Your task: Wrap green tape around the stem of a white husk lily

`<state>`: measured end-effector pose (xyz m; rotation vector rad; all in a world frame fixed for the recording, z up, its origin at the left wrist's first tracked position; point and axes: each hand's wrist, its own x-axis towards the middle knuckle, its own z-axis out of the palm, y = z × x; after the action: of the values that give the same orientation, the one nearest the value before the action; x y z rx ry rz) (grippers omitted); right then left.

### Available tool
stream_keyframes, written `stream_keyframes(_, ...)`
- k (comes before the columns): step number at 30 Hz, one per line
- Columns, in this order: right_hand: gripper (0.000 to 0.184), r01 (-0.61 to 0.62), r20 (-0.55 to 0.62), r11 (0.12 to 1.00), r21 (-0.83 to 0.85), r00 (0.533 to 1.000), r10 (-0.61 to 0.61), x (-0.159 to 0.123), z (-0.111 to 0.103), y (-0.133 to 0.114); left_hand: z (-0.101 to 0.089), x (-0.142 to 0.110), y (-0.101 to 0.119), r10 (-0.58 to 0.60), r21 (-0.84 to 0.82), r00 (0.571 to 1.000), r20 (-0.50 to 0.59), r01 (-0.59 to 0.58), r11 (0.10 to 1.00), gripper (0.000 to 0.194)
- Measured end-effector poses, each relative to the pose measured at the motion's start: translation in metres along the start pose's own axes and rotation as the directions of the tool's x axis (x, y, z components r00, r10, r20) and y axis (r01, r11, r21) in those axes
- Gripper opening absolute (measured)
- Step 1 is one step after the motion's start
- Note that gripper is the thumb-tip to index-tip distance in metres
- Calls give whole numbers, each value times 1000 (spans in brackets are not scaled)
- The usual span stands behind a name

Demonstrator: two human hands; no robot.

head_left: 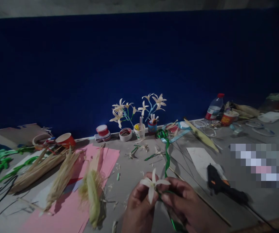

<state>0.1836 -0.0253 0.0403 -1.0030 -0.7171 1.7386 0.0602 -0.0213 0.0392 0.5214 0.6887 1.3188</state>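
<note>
Low in the middle of the view, my left hand [139,207] and my right hand [186,202] meet around a small cream husk flower [153,185]. The fingers of both hands are pinched at its base and stem. A green ribbon [167,155] runs from the flower's stem up across the table, and more of it passes down under my right hand. The petals stand free above my fingertips.
A black glue gun [218,183] lies right of my hands on white paper [201,158]. Corn husks [61,176] and a corn cob [93,197] rest on pink paper [63,213]. Finished flower sprays [139,108], small cups and a water bottle [214,109] line the blue wall.
</note>
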Motion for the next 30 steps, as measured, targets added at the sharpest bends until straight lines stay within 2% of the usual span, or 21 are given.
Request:
stream_keyframes(3,36,111,-15,994,0,994,-111,-1,1,4,1,0,0,-18,-19,999,-34,17,1000,24)
stream_keyframes(7,29,304,-52,940,-156,947,-316,-4,5,4,-2,-2,-5,-2,-49,992,-122,-4,999,30)
stream_keyframes(12,22,369,-58,898,-241,918,-393,-4,4,6,-1,-3,-5,45,3,990,-131,-45,999,26)
stream_keyframes(15,29,341,-26,907,-247,933,-358,-4,3,6,2,-4,0,47,25,994,-100,-44,999,28)
stream_keyframes(21,41,90,-58,992,-89,994,-96,-3,2,1,7,-6,9,-82,-53,994,-67,78,996,35)
stream_keyframes(25,41,72,24,992,-101,997,-70,3,-1,-2,8,-6,10,-65,-22,995,-69,64,998,33)
stream_keyframes(28,44,77,107,987,-143,992,-62,5,-3,-6,5,-6,9,-70,-14,997,-24,70,997,31)
stream_keyframes(30,44,88,111,982,-169,991,-69,4,-3,-8,3,-5,8,-72,-14,997,15,72,997,30)
